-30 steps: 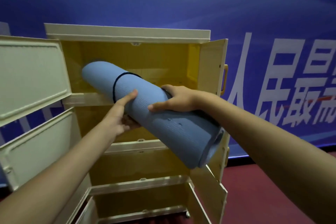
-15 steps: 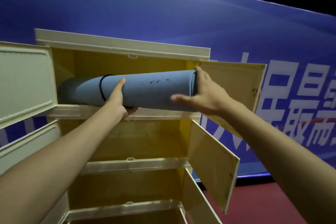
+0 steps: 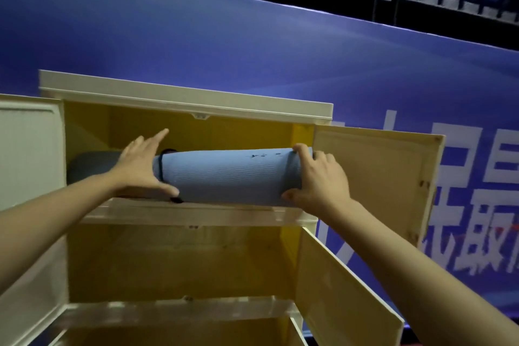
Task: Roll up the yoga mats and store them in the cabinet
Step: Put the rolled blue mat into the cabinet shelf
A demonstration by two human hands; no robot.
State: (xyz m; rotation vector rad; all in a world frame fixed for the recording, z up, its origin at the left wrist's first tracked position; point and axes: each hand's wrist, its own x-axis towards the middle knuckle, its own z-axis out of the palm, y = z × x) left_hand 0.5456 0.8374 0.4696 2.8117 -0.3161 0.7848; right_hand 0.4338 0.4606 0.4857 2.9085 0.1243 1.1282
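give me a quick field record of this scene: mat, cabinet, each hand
mat: blue roll, black band near its left end, lying sideways in the top compartment
cabinet: cream cabinet, yellow inside, doors open; compartments below show nothing inside
left hand: left hand flat against the roll by the band, fingers straight
right hand: right hand on the roll's right end, fingers curled over its edge
backdrop: blue banner with white characters
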